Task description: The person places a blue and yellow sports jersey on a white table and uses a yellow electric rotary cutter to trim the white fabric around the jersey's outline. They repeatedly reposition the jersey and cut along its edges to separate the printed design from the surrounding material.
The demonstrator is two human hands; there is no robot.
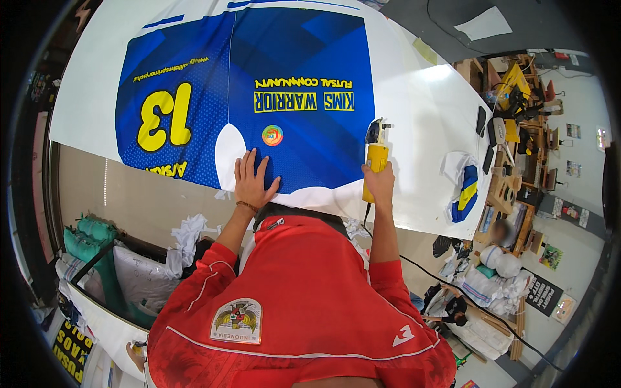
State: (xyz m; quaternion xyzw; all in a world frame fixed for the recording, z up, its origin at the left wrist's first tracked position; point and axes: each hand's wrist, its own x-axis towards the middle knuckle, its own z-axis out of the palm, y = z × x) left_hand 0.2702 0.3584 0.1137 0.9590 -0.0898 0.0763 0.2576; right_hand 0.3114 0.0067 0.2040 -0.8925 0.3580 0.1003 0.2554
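Note:
Two joined panels of printed blue fabric (304, 149) with yellow lettering, a round coloured emblem and white curved margins lie on the white table (81, 97). My left hand (255, 181) rests on the fabric's lower middle, fingers spread. My right hand (379, 178) grips a yellow handheld electric cutting tool (376, 154) at the right edge of the blue print. The tool's metal head is beside that edge, and its black cord trails down past my forearm.
A crumpled white, blue and yellow scrap (464, 197) lies at the table's right. Cluttered wooden shelves (514, 194) line the right. A bin (145, 288) with bundles and white scraps (184, 236) is at lower left. Another person (453, 310) is at lower right, among white sacks (491, 291).

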